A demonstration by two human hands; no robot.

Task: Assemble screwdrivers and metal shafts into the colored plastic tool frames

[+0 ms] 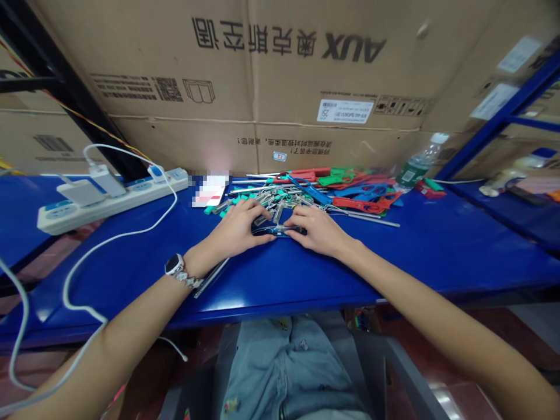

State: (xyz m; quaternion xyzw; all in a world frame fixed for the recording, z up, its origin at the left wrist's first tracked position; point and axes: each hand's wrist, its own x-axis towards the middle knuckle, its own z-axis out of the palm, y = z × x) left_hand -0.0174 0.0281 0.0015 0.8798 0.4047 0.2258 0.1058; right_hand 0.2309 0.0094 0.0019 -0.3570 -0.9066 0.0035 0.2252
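Note:
My left hand (240,227) and my right hand (318,230) face each other low over the blue table (420,251). Between the fingertips of both hands is a small, slim part with thin wires (280,230); its kind is too small to make out. Thumb and fingers of each hand are closed on one end of it. Just beyond lies a heap of small clear-cased pieces with green ends (266,201). A thin metal rod (212,278) rests on the table, partly hidden beneath my left wrist.
Red, blue and green plastic handles (359,203) with metal rods are piled behind my right hand. A bottle with a green label (413,170) stands at the back right. On the left lies a white power strip (118,198) with a trailing cable (126,231). Large cardboard (271,76) walls the back.

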